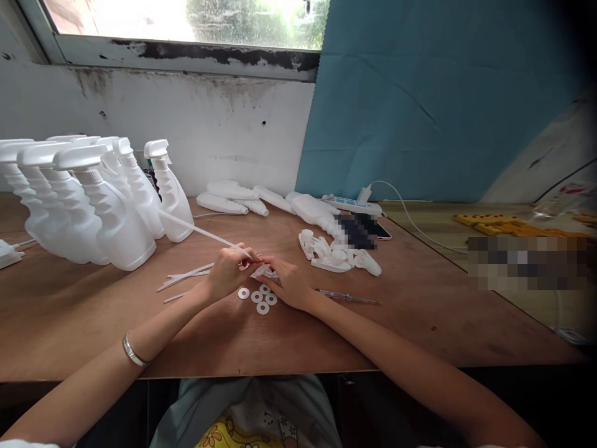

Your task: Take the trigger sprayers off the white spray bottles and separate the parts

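My left hand (233, 269) pinches a long white plastic tube (205, 233) near its lower right end; the tube slants up and left toward the bottles. Against it, my right hand (291, 283) closes around a white spray trigger head (265, 271), mostly hidden by the fingers. The two hands meet where tube and head come together; whether the tube is seated inside cannot be seen. Below the hands lie several white ring washers (262, 308). More white tubes (186, 275) rest on the table left of my left hand.
Assembled white spray bottles (116, 218) stand at the left. Bottles without heads (228, 198) lie near the wall, loose trigger heads (326, 254) at centre right. A screwdriver (347, 297) is beside my right wrist; a power strip (354, 204) and phone (383, 231) lie behind.
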Demonstrator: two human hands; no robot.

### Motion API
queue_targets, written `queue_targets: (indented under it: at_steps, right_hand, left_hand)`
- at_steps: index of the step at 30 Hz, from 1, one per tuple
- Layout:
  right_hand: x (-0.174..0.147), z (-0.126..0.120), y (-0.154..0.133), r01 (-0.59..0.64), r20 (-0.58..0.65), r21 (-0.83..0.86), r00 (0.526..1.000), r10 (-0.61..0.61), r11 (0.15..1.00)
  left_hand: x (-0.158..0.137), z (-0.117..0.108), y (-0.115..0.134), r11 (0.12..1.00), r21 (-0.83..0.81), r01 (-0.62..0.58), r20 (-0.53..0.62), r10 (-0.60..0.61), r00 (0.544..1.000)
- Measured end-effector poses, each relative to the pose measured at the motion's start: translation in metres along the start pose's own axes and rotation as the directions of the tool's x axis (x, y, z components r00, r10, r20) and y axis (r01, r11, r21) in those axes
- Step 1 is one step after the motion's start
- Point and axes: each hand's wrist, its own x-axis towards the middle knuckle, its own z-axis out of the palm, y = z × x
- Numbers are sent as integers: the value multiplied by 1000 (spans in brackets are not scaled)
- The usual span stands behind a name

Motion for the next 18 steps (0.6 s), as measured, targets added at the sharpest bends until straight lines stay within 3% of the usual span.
queue_targets:
  at_steps: [14,18]
  right_hand:
    - [1,-5,-8,-158,13,-55,987,159,986]
    - [6,-14,-7,-132,53,-69,989,136,989]
  left_hand:
    - [20,5,-2,994,18,106,138,-107,985]
    - [21,3,-6,992,-17,126,150,-122,981]
